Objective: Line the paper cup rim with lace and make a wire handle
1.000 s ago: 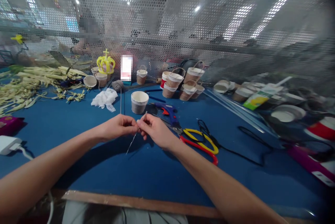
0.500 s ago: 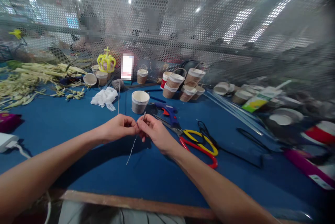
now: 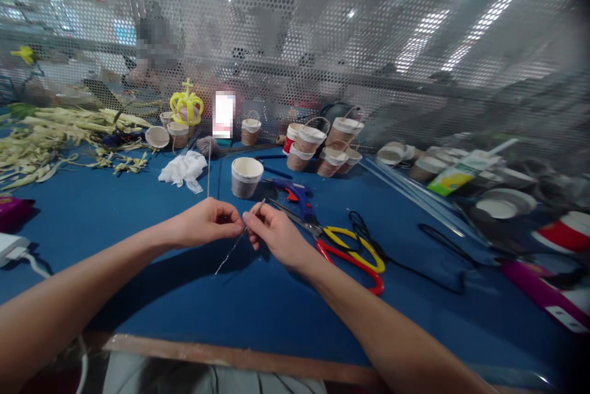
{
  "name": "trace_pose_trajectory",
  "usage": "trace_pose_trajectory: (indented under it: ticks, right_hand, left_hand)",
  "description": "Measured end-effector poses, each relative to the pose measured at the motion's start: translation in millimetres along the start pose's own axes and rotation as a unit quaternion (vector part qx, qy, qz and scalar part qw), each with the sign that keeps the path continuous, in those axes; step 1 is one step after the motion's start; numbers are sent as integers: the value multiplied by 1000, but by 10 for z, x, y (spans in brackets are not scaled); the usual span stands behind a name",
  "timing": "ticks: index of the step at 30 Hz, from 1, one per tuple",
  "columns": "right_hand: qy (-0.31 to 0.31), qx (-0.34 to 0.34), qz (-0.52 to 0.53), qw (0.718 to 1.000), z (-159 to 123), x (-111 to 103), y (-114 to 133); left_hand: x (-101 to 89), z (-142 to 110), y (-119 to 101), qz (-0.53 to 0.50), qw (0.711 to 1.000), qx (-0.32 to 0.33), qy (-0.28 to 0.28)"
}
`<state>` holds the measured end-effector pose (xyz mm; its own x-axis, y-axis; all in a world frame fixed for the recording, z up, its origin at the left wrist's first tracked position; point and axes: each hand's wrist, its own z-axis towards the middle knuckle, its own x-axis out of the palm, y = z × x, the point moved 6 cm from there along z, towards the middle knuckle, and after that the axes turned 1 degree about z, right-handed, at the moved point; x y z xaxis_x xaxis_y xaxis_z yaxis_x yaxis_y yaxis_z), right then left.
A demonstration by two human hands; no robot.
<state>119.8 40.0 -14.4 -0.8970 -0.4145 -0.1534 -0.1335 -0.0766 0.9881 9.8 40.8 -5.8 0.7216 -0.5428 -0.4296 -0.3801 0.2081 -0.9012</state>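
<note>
Above the blue table my left hand (image 3: 216, 220) and my right hand (image 3: 271, 229) meet at the fingertips, both pinched closed. A thin, twisted, pale wire (image 3: 227, 257) passes through the right fingers; its crinkled tail hangs down to the left and a short end pokes out above. Grey yarn (image 3: 209, 169) stretches from a ball of yarn (image 3: 207, 146) to behind my left hand, whose fingers seem to pinch it; the exact contact is hidden. A paper-like cup (image 3: 246, 179) with a white rim stands just beyond the hands.
Large scissors (image 3: 353, 252) with red and yellow handles and a blue glue gun (image 3: 295, 196) lie right of my hands. Crumpled white tissue (image 3: 183, 171) lies left. Several small buckets (image 3: 306, 145) stand behind, near a perforated metal screen (image 3: 276, 31). A black cable (image 3: 415, 277) crosses the right side.
The wire's hanging tail has swung up and to the left, and its upper end now leans further right. Both hands stay in nearly the same place, fingertips together.
</note>
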Motion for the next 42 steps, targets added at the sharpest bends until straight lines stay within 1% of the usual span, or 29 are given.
trace_pose_trajectory:
  ticks: [3, 6, 9, 13, 18, 20, 22, 25, 27, 30, 33, 35, 38, 40, 42]
  right_hand:
    - [-5, -4, -22, 1000, -3, 1, -7]
    - [-10, -1, -17, 1000, -4, 5, -20]
    - [-2, 3, 20, 1000, -5, 12, -18]
    - [7, 4, 68, 998, 1, 6, 0]
    - [-21, 11, 61, 998, 4, -17, -11]
    - [-32, 11, 54, 998, 1, -23, -20]
    - [-38, 5, 41, 998, 1, -27, -24]
    - [-42, -5, 16, 999, 6, -32, -25]
    - [-44, -6, -2, 999, 9, -35, -24]
    - [-48, -12, -31, 998, 3, -39, -11]
    - [-52, -15, -40, 998, -12, -35, -3]
    - [-38, -10, -22, 999, -20, -14, -2]
    - [6, -9, 30, 999, -23, 34, 12]
    - [29, -8, 50, 998, -19, 49, 16]
    - [30, -3, 50, 998, -8, 35, 0]
  left_hand:
    - [26, 5, 12, -6, 1000, -14, -10]
    - [59, 9, 27, -22, 999, -27, -16]
    - [95, 3, 29, -74, 997, -29, -7]
    - [112, -21, 32, -131, 990, -49, 9]
    - [84, -35, 20, -147, 987, -62, 26]
    - [73, -31, 22, -137, 989, -52, 33]
    - [62, -24, 29, -102, 993, -36, 36]
    - [40, -10, 46, -32, 999, -16, 20]
    - [37, -4, 58, -5, 1000, -15, 13]
    - [50, -4, 66, 8, 999, -30, 7]
    - [80, -10, 47, -10, 999, -34, 4]
    - [117, -15, 31, -44, 998, -29, 17]
    - [160, -27, 28, -104, 993, -41, 42]
    - [160, -36, 35, -131, 989, -58, 44]
    - [143, -40, 33, -142, 987, -66, 38]
